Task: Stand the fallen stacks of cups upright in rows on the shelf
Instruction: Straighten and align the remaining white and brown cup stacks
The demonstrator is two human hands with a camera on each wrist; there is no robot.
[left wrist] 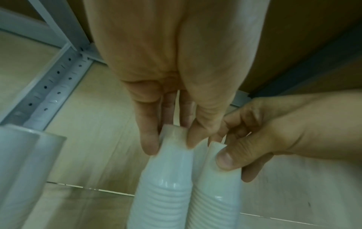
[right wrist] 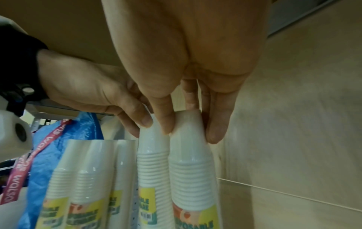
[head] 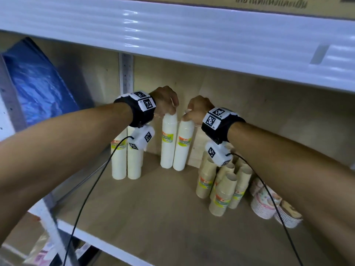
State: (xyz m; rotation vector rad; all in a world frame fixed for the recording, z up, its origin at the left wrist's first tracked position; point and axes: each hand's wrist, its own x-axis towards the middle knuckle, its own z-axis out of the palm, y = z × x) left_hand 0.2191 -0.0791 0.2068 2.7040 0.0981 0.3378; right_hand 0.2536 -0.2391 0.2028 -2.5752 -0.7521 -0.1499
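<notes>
While the front of the shelf (head: 153,217) lies bare, brown cup stacks (head: 221,191) stand bunched at the right and two white stacks (head: 125,160) at the left. Further back, the left hand (head: 165,100) pinches the top of one white cup stack (head: 168,143), and the right hand (head: 197,110) pinches its neighbour (head: 182,148), both upright, touching, near the back wall. They seem to be being settled; next, I'd judge, both hands let go gently.
</notes>
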